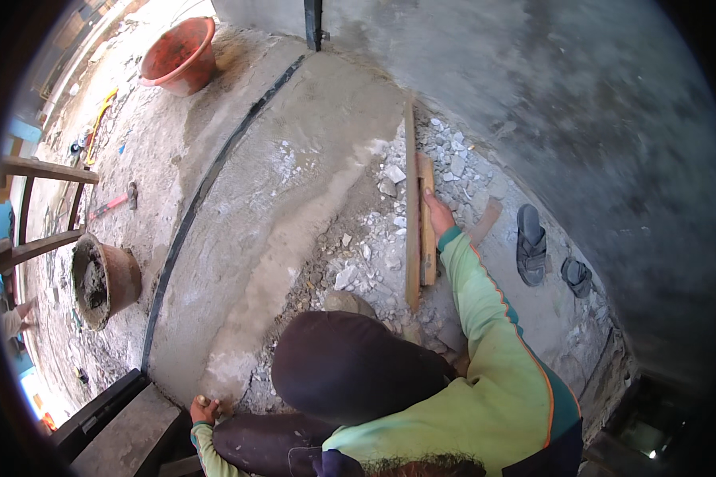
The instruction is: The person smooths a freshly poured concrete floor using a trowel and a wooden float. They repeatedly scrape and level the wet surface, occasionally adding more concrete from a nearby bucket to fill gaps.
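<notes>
My right hand (437, 213) grips the handle of a long wooden float (411, 238), which stands on edge over broken rubble (364, 254). On its left spreads smoothed grey mortar (239, 203), with a rough lighter strip along its near edge. Down at the lower left, my left hand (205, 409) is curled closed beside my bent knee, next to the mortar's edge. Whether anything is inside those fingers cannot be made out.
A dark strip (207, 179) borders the mortar on the left. Beyond it are an orange tub (180, 60), a mortar-filled bucket (119, 278), a hammer (119, 201) and a wooden frame (48, 238). Sandals (531, 246) lie by the grey wall (605, 135) on the right.
</notes>
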